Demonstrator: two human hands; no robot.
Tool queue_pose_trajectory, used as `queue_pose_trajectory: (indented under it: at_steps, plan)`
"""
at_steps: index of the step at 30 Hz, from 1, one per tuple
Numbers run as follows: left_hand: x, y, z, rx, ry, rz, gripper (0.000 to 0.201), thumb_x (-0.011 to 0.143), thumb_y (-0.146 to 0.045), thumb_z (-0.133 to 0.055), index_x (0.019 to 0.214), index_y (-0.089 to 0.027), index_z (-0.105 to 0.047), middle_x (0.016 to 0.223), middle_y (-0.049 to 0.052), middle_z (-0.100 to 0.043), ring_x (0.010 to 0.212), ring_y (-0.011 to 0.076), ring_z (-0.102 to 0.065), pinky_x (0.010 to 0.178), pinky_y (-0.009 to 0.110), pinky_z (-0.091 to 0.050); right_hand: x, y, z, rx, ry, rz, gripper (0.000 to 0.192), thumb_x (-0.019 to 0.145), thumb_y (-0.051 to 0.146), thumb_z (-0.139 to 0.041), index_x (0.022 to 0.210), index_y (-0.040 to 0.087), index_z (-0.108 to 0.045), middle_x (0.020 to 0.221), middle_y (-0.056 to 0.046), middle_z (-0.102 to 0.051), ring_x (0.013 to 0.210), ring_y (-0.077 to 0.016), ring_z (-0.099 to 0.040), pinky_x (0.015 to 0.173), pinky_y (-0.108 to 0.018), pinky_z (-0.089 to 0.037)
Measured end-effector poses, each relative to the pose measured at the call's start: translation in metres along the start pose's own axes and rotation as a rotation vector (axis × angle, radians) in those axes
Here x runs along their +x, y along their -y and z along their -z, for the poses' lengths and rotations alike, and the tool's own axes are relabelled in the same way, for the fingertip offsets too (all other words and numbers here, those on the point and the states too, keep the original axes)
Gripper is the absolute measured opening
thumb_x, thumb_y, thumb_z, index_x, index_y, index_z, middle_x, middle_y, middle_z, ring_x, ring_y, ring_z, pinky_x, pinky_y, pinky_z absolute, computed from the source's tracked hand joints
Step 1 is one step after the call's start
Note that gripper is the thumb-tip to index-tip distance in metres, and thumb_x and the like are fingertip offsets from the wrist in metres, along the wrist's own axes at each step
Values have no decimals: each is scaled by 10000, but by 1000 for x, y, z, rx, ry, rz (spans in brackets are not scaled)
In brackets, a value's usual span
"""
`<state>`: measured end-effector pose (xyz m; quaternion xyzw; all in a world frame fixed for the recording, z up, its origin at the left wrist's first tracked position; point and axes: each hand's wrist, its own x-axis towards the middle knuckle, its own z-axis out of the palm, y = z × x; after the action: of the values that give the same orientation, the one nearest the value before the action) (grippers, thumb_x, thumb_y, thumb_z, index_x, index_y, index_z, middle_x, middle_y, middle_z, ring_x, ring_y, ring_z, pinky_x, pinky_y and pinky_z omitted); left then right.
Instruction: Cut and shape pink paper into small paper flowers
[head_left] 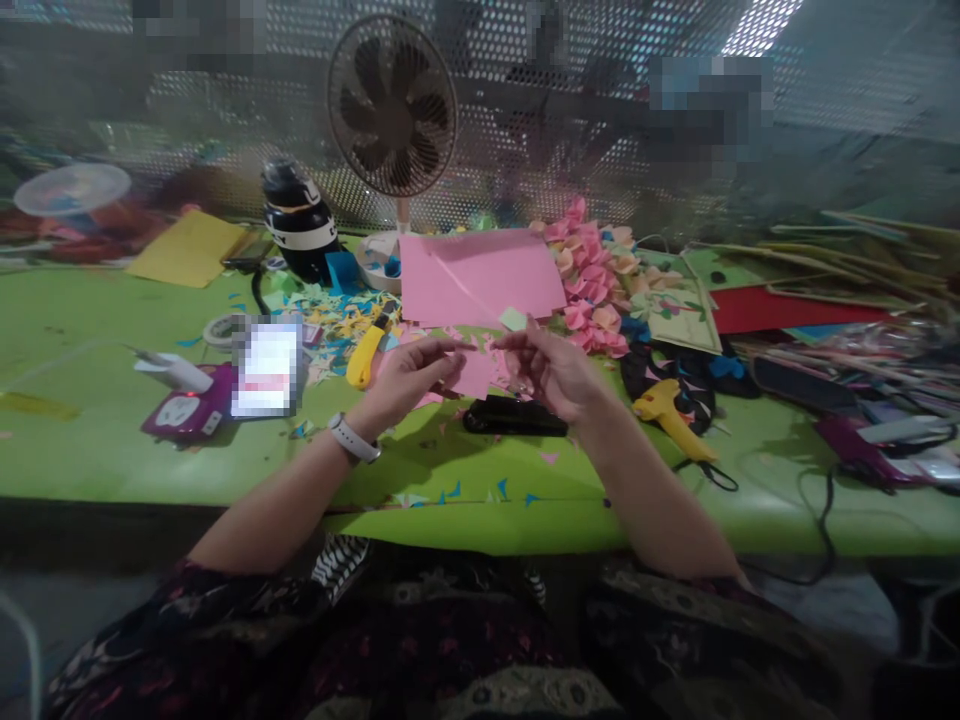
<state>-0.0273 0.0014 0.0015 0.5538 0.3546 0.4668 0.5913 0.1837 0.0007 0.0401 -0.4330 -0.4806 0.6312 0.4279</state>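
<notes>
Two bare hands are held over the green desk [420,462]. By the left hand [416,375] a small pink paper piece [474,374] is gripped near its edge, its thumb and fingers brought together on it; it is held just beyond a black tool [516,415], too dim to be named surely. By the right hand [559,370] the thumb and fingertips are curled close to a pale green piece [514,319]; whether it is pinched or merely overlapped cannot be told.

With so slight a hold, the pink piece could be slipped or creased if it were pulled unevenly, and among pink scraps [501,368] of like colour it could easily be lost. The yellow cutter [365,358] is left near the left hand, so knuckles could be nicked if its blade is bared. The yellow glue gun [679,425] lies near the right forearm; a burn could be caused if it is hot. Loose scraps could be scattered if the fan [392,105] is run.
</notes>
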Motion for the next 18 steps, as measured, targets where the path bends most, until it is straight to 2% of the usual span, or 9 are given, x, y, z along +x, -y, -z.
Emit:
queue_pose_trajectory:
  at_steps: [3,10,15,18]
  plan:
    - [-2,0,-2,63,12,-48,287,838,-319,-659,1087,-188,-717,757,8,-633,650,91,-580,603,221,-570,-2,-1,-3,17,41,-47,493,858,642,-589,851,169,-728,595,8,-605,441,-72,-470,379,-203,-340]
    - [-1,3,-3,74,20,-34,265,825,-256,-617,1060,-177,-711,726,-3,-603,602,89,-580,589,265,-621,-3,-4,-5,-6,62,-39,457,897,589,-563,923,174,-752,631,0,-628,451,-72,-474,406,-216,-375]
    - [0,2,-2,99,7,-34,224,838,-243,-610,1020,-173,-721,753,16,-632,648,98,-620,583,225,-606,-6,-6,-9,39,68,5,359,646,446,-869,845,188,-720,597,49,-625,442,-52,-494,409,-183,-394]
    - [0,2,-3,115,11,-30,221,851,-254,-609,1026,-176,-719,763,22,-642,656,101,-628,577,218,-599,-7,-5,-12,38,53,-13,378,577,415,-914,735,180,-663,571,50,-638,447,-56,-541,430,-172,-433]
